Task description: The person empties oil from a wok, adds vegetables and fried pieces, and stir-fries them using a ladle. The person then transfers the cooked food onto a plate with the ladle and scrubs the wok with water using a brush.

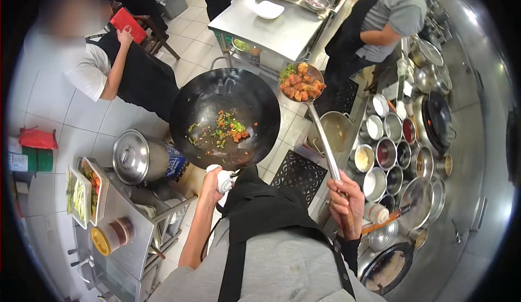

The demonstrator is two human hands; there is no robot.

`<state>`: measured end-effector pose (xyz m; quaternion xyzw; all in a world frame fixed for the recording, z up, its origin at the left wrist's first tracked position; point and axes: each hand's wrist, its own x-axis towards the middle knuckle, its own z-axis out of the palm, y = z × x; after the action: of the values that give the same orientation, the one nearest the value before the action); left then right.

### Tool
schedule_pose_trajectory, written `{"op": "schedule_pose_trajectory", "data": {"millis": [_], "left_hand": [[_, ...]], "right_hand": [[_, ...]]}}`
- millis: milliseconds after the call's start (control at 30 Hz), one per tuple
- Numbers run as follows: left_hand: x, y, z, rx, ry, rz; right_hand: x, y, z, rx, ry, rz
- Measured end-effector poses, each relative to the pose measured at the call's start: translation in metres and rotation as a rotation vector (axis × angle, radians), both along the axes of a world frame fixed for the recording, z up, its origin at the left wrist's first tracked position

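Observation:
My left hand [215, 181] is closed around the near handle of a black wok [225, 87], with a folded white cloth [224, 181] between hand and handle. Some chopped greens and reddish bits [230, 128] lie in the wok's bottom. My right hand [345, 198] grips the long handle of a metal ladle [324, 139]. Its bowl, to the right of the wok's rim, is heaped with browned, sauced chunks of food [302, 85] and some green pieces.
At right, a counter carries several metal pots of sauces [386, 153]. A steel table [271, 28] with a white dish [268, 10] stands ahead. A lidded pot [130, 158] and vegetable trays [81, 196] are at left. Co-workers stand left [135, 74] and right [374, 30].

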<state>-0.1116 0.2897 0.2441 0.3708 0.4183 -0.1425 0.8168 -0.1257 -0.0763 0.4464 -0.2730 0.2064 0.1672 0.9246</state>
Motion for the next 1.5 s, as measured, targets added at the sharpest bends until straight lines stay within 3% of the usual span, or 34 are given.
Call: {"op": "schedule_pose_trajectory", "data": {"millis": [133, 300, 433, 467, 533, 667, 767, 1033, 1233, 1367, 1500], "left_hand": [[0.051, 0.009, -0.008, -0.161, -0.001, 0.094], [0.12, -0.011, 0.033, -0.177, -0.003, 0.251], [0.171, -0.033, 0.043, -0.076, -0.031, 0.307], [0.172, -0.035, 0.023, -0.05, -0.081, 0.257], [0.201, -0.06, 0.041, 0.116, 0.045, 0.327], [0.253, -0.091, 0.062, 0.203, 0.092, 0.426], [0.278, -0.106, 0.072, 0.241, 0.046, 0.441], [0.327, -0.1, 0.046, 0.269, 0.022, 0.469], [0.362, -0.094, 0.046, 0.28, -0.018, 0.462], [0.393, -0.095, 0.06, 0.341, -0.036, 0.503], [0.422, -0.088, 0.049, 0.506, -0.067, 0.465]], "right_hand": [[0.103, 0.001, 0.0, -0.007, 0.014, -0.023], [0.251, -0.004, -0.002, -0.052, -0.098, 0.098], [0.394, -0.012, -0.034, -0.144, -0.171, 0.235], [0.428, -0.015, -0.051, -0.137, -0.179, 0.231], [0.493, -0.014, -0.064, -0.355, -0.202, 0.337], [0.589, -0.009, -0.095, -0.502, -0.243, 0.399], [0.62, -0.006, -0.106, -0.631, -0.297, 0.468], [0.624, 0.006, -0.118, -1.363, -0.505, 0.535], [0.64, -0.001, -0.158, -1.613, -0.973, 0.295], [0.633, -0.011, -0.134, -1.548, -0.789, 0.433], [0.611, -0.023, -0.137, -1.264, -0.871, 0.316]]}}
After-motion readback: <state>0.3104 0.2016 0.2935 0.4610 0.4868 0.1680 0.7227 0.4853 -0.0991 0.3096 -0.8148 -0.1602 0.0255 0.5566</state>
